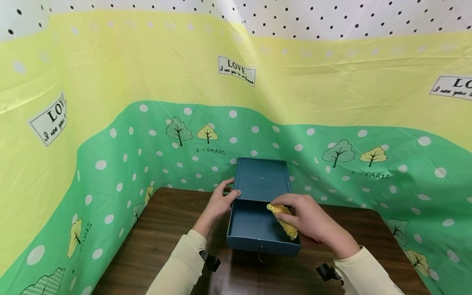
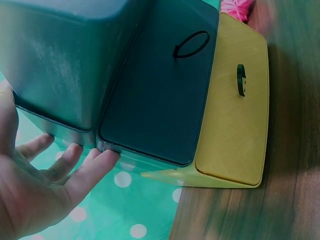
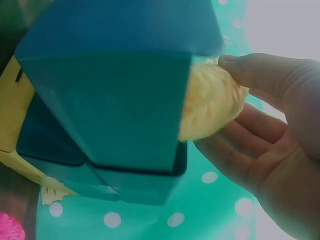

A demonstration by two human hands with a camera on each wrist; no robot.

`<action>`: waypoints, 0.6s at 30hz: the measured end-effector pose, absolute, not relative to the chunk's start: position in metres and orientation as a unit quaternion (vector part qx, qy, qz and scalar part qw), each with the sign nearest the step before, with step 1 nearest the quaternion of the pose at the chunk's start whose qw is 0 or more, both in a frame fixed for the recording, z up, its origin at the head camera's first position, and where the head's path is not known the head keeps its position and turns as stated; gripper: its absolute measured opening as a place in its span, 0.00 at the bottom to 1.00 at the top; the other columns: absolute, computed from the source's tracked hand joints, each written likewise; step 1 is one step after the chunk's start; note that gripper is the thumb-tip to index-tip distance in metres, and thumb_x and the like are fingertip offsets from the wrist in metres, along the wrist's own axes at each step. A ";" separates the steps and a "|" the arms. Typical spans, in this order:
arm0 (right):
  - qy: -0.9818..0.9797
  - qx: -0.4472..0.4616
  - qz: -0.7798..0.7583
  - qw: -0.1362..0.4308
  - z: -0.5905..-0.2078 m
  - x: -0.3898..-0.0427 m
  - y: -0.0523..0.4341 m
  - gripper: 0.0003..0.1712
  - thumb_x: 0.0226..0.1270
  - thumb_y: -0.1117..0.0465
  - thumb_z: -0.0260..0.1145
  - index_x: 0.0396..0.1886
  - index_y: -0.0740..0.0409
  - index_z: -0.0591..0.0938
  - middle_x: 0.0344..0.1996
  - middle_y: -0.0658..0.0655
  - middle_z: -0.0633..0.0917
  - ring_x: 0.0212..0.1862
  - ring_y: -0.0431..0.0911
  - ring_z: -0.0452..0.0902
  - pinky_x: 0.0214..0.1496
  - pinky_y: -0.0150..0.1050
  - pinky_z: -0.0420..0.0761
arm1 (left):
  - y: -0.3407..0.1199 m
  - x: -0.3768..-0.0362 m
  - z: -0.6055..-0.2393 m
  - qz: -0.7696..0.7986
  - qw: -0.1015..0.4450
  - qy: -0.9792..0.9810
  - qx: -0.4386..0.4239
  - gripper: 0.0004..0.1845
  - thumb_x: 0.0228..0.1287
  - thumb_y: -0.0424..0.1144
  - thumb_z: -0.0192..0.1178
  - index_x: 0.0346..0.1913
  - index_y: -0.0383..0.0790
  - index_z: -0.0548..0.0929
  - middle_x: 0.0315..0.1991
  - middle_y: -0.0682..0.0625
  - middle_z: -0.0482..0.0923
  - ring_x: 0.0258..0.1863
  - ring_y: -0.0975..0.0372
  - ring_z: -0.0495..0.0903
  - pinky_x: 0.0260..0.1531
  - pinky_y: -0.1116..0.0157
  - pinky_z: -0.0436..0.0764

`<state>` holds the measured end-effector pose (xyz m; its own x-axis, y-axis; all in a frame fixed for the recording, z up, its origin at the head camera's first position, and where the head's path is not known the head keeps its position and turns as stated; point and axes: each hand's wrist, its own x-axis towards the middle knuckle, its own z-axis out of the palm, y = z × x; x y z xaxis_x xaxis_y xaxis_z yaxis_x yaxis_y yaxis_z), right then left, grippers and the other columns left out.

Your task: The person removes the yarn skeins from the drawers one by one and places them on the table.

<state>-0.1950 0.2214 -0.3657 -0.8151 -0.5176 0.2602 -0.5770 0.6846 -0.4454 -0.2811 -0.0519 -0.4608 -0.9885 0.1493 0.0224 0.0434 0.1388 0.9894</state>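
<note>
Nearest to the person, a dark wooden table (image 1: pixel 162 241) carries a blue drawer box (image 1: pixel 262 176). Its top drawer (image 1: pixel 254 229) is pulled out toward the person, a small ring pull (image 1: pixel 261 254) hanging from its front face.

The right hand (image 1: pixel 313 223) reaches over the right side of the open drawer, thumb and fingers pinching a yellow knitted piece (image 1: pixel 283 219) that looks like yarn; part of it hangs down inside the drawer against the right wall. The right wrist view shows the same yellow piece (image 3: pixel 210 100) held between the thumb and fingers (image 3: pixel 250 67), just beside the blue box's edge.

The left hand (image 1: pixel 219 200) is on the left side of the box where the drawer meets the casing. In the left wrist view its fingers (image 2: pixel 82 167) lie nearly straight, the tips touching the lower edge of the blue box (image 2: pixel 70 65), clasping nothing. That view also shows a yellow drawer (image 2: pixel 235 115) below the blue one, with a dark pull, and something pink (image 2: pixel 239 7) just past it.

Behind the box rises a green and yellow polka-dot cloth (image 1: pixel 110 123) printed with trees and "LOVE" labels, wrapping around the table's far sides.
</note>
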 end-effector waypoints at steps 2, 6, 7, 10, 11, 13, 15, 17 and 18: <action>-0.914 0.296 0.271 0.061 -0.363 -0.195 0.224 0.17 0.67 0.60 0.73 0.55 0.47 0.88 0.52 0.47 0.88 0.51 0.44 0.85 0.46 0.44 0.85 | -0.052 -0.281 -0.461 0.651 0.039 0.755 0.064 0.32 0.72 0.50 0.62 0.76 0.54 0.68 0.61 0.40 0.69 0.52 0.49 0.77 0.40 0.53 0.84; -0.909 0.297 0.285 0.073 -0.359 -0.195 0.227 0.17 0.66 0.61 0.74 0.55 0.47 0.88 0.51 0.47 0.88 0.47 0.40 0.84 0.42 0.38 0.84 | -0.053 -0.282 -0.460 0.646 0.036 0.759 0.068 0.32 0.72 0.51 0.62 0.76 0.53 0.68 0.61 0.40 0.69 0.52 0.48 0.77 0.39 0.53 0.84; -0.908 0.295 0.286 0.074 -0.358 -0.195 0.228 0.17 0.66 0.62 0.74 0.55 0.47 0.88 0.51 0.48 0.88 0.46 0.39 0.83 0.41 0.36 0.83 | -0.053 -0.282 -0.460 0.646 0.036 0.760 0.068 0.32 0.72 0.51 0.61 0.76 0.54 0.68 0.61 0.40 0.69 0.53 0.48 0.77 0.40 0.53 0.84; -0.909 0.293 0.284 0.083 -0.355 -0.195 0.230 0.18 0.66 0.62 0.74 0.55 0.47 0.88 0.52 0.48 0.89 0.47 0.40 0.83 0.43 0.37 0.83 | -0.053 -0.282 -0.460 0.645 0.036 0.761 0.069 0.32 0.72 0.51 0.61 0.76 0.54 0.68 0.61 0.40 0.69 0.53 0.48 0.76 0.40 0.53 0.84; -0.910 0.292 0.283 0.087 -0.354 -0.195 0.231 0.18 0.66 0.62 0.74 0.55 0.47 0.88 0.52 0.48 0.89 0.48 0.42 0.84 0.44 0.39 0.84 | -0.053 -0.282 -0.461 0.645 0.036 0.760 0.069 0.32 0.72 0.51 0.61 0.76 0.54 0.68 0.61 0.40 0.69 0.53 0.48 0.76 0.40 0.53 0.84; -0.911 0.289 0.279 0.093 -0.352 -0.194 0.235 0.18 0.66 0.62 0.74 0.55 0.47 0.88 0.52 0.48 0.88 0.52 0.46 0.84 0.46 0.43 0.85 | -0.053 -0.281 -0.461 0.647 0.038 0.759 0.069 0.33 0.72 0.51 0.61 0.77 0.53 0.68 0.61 0.40 0.69 0.53 0.49 0.77 0.39 0.53 0.84; -0.913 0.285 0.273 0.102 -0.351 -0.194 0.238 0.18 0.66 0.62 0.74 0.55 0.47 0.88 0.53 0.49 0.88 0.54 0.49 0.84 0.47 0.47 0.86 | -0.053 -0.281 -0.461 0.649 0.039 0.756 0.067 0.33 0.72 0.51 0.62 0.77 0.53 0.67 0.61 0.40 0.69 0.52 0.49 0.77 0.39 0.54 0.84; -0.916 0.281 0.266 0.108 -0.350 -0.193 0.241 0.18 0.67 0.62 0.74 0.56 0.47 0.88 0.53 0.49 0.88 0.55 0.50 0.84 0.48 0.48 0.85 | -0.052 -0.281 -0.462 0.651 0.041 0.755 0.065 0.33 0.71 0.51 0.62 0.77 0.53 0.67 0.61 0.40 0.69 0.52 0.49 0.77 0.39 0.54 0.85; -0.917 0.278 0.262 0.111 -0.350 -0.193 0.243 0.18 0.67 0.63 0.74 0.55 0.47 0.88 0.53 0.49 0.88 0.55 0.50 0.84 0.48 0.48 0.85 | -0.052 -0.281 -0.461 0.651 0.041 0.755 0.064 0.33 0.71 0.51 0.62 0.77 0.54 0.67 0.61 0.40 0.69 0.52 0.49 0.77 0.39 0.54 0.85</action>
<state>-0.1934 0.2431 -0.3503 -0.8208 -0.4521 0.3492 -0.5684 0.7077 -0.4197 -0.2810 -0.0522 -0.4615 -0.9884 0.1504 0.0219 0.0439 0.1443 0.9886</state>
